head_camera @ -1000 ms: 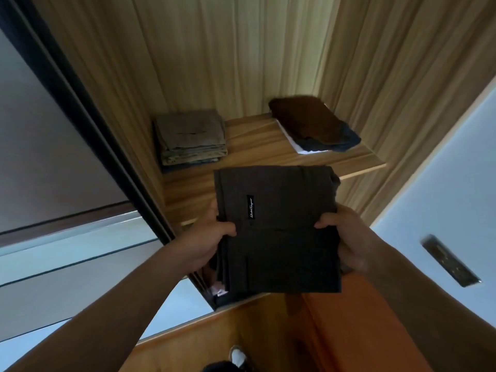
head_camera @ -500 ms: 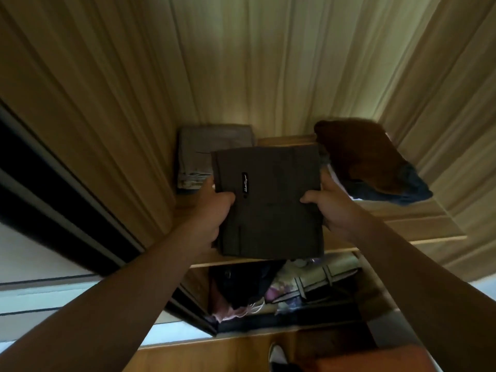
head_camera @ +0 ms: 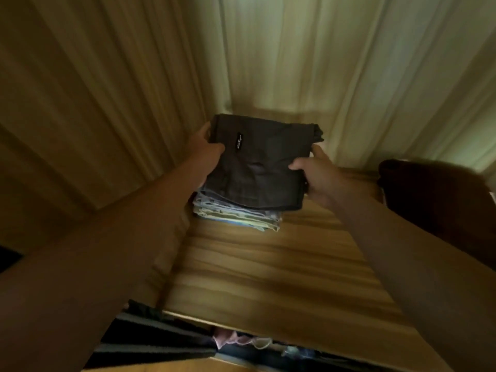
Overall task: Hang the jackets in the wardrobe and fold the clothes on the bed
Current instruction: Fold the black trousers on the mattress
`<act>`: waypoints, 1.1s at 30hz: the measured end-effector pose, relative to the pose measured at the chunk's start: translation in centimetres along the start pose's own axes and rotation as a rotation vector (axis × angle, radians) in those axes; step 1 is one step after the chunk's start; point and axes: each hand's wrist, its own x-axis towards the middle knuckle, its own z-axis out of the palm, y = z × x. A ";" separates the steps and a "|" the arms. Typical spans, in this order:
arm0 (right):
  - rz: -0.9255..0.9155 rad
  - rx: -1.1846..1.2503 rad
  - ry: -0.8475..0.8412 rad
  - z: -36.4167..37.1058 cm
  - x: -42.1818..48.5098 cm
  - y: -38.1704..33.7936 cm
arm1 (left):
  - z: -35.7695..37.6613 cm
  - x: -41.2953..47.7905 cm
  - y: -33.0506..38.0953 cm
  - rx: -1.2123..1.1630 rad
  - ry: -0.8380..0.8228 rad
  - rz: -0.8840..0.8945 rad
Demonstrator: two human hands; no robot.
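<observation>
Left side of frame: wooden wardrobe wall [head_camera: 80, 116], blurred. Your left forearm comes up from the lower left. Your left hand [head_camera: 205, 154] grips the left edge of the folded dark garment [head_camera: 257, 167], with the thumb on top and the fingers wrapped round the edge behind it.

Centre frame: the dark garment is a flat folded rectangle with a small black label [head_camera: 239, 140] near its upper left. It sits over a stack of folded pale clothes [head_camera: 236, 216] at the back of the wooden shelf [head_camera: 268, 277]. The stack's layered edges show just under the garment's near edge. Can't tell if the garment's full weight is on the stack or in your hands.

Bottom centre, below the shelf's front edge: dark and pinkish fabric [head_camera: 241, 342], too blurred to identify.

Right of centre: your right hand [head_camera: 316, 178] grips the garment's right edge, thumb on top and fingers curled underneath.

Far right: a dark brown folded pile [head_camera: 434, 200] on the same shelf, apart from the stack and partly cut off by the frame edge.
</observation>
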 end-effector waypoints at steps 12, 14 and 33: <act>-0.011 -0.437 0.013 1.9 7.3 7.8 | 0.6 3.6 -7.8 0.662 -0.007 0.008; -0.020 -0.445 -0.017 2.2 7.3 7.5 | 0.2 3.3 -7.6 0.714 0.015 0.056; -0.313 -1.209 0.118 3.9 15.1 12.7 | 6.4 8.2 -12.3 1.061 -0.101 0.223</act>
